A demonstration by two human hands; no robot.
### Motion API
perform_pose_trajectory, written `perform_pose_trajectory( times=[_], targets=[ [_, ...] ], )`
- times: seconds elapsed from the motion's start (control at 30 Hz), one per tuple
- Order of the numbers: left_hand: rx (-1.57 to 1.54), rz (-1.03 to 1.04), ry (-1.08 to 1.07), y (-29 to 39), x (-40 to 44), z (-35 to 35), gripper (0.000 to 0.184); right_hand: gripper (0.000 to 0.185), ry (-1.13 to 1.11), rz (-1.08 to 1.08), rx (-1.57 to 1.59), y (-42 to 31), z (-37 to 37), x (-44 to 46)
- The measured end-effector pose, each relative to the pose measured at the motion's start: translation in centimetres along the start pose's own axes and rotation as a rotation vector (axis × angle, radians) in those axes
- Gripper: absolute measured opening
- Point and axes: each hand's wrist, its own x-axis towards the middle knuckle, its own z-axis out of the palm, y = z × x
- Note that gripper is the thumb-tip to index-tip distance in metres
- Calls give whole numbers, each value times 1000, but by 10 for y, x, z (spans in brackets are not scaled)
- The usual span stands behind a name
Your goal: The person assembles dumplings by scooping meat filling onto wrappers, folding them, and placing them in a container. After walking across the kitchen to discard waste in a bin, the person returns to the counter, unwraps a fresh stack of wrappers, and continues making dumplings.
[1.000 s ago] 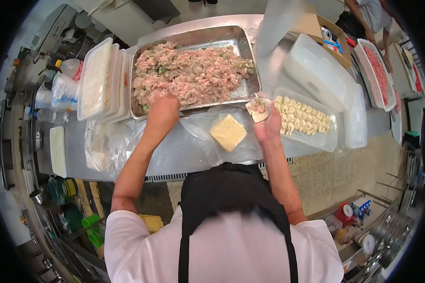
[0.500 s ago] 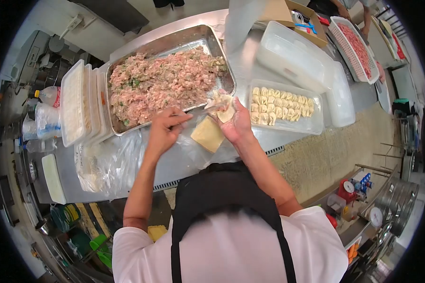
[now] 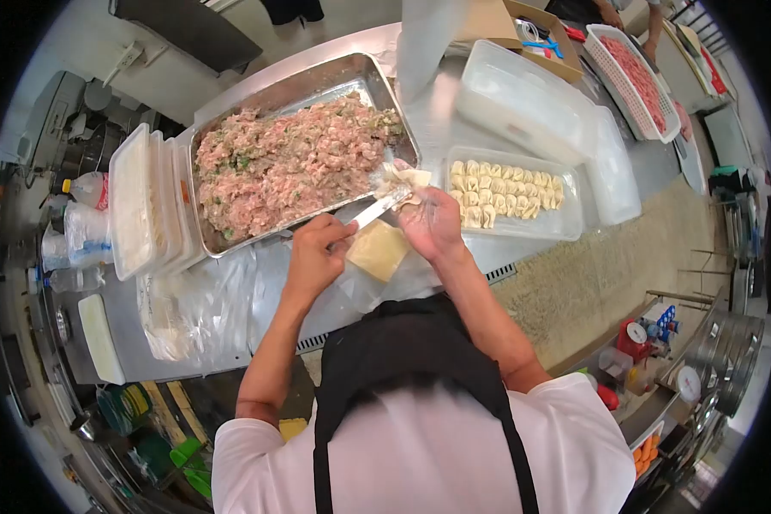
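Note:
My left hand (image 3: 319,257) pinches the end of a flat white spatula (image 3: 373,212). The tip of that spatula reaches into a thin dumpling wrapper (image 3: 416,178), which lies in my right hand (image 3: 434,224) with its fingers curled around it. Any filling inside the wrapper is hard to make out. Below the spatula, a stack of square yellow wrappers (image 3: 377,252) rests on plastic on the steel table. Close behind both hands sits a deep metal tray (image 3: 307,101) holding minced meat (image 3: 291,154) flecked with green.
To the right, a clear plastic tub (image 3: 571,218) holds rows of folded dumplings (image 3: 505,190). Translucent containers (image 3: 522,98) lie behind it. Lidded boxes (image 3: 137,206) stand left of the meat tray. A person's arm (image 3: 654,30) shows beside a white basket (image 3: 598,60) of meat.
The white spatula now shows plainly between my hands, its tip at the wrapper. My left hand has shifted slightly right and down, while my right hand has turned a little with the wrapper.

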Motion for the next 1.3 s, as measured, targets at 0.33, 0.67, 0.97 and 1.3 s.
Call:
perform_pose_trajectory(
  times=[0.33,0.67,0.97,1.3],
  targets=[
    [-27,-180,-184,52,2,-33,25,48,-59,-433,-1354,-2,-16,-18],
    [-152,-131,35,48,-3,-81,30,25,389,-495,-1351,-115,-70,-43],
    [-222,-200,25,31,-12,-68,32,46,684,-282,-2056,-245,-130,-82],
    [-196,-189,3,25,-10,-68,33,37,666,-632,-2221,-222,-165,-65]
  ],
)
